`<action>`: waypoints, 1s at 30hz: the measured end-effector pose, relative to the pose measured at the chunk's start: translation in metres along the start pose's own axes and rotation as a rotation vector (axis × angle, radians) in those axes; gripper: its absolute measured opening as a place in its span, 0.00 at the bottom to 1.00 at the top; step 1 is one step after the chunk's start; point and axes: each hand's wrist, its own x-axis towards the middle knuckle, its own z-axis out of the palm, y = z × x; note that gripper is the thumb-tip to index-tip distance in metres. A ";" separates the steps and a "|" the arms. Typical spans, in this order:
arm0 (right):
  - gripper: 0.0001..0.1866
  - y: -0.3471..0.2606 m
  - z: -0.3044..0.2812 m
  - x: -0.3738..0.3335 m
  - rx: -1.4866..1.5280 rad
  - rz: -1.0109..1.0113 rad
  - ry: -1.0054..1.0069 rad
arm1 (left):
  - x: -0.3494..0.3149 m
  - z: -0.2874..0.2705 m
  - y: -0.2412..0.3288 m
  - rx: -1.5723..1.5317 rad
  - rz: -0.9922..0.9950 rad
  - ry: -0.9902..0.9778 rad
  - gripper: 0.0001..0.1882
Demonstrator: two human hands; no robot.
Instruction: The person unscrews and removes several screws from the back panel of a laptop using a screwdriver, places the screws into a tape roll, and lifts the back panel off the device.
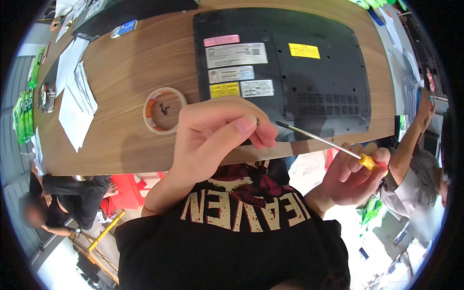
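My left hand (212,137) is closed in front of the laptop's near edge, thumb and forefinger pinching a tiny dark screw (257,122), mostly hidden by the fingers. In my right hand (350,179) is a screwdriver (328,143), gripped by its yellow and red handle. Its shaft slants up and left, with the dark tip just right of my left fingertips, apart from them. Behind both hands a black laptop (319,77) lies upside down, its underside showing labels, vents and screw holes. Left of my left wrist, a tape roll (149,118) lies flat around several small dark screws (164,109).
Papers (77,101) lie at the table's left side, near a blue and white packet (124,29). A black device (130,14) stands at the far left. One person (72,198) sits at the left; another person's arm (408,140) reaches in at the right.
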 end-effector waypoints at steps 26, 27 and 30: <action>0.13 0.020 0.027 -0.018 -0.632 -0.244 -0.439 | -0.009 -0.004 -0.005 -0.689 -0.262 0.296 0.20; 0.13 0.021 0.029 -0.020 -0.669 -0.275 -0.454 | -0.008 -0.003 -0.004 -0.658 -0.267 0.332 0.20; 0.11 0.026 0.037 -0.018 -0.677 -0.473 -0.543 | -0.007 0.002 -0.003 -0.630 -0.290 0.420 0.19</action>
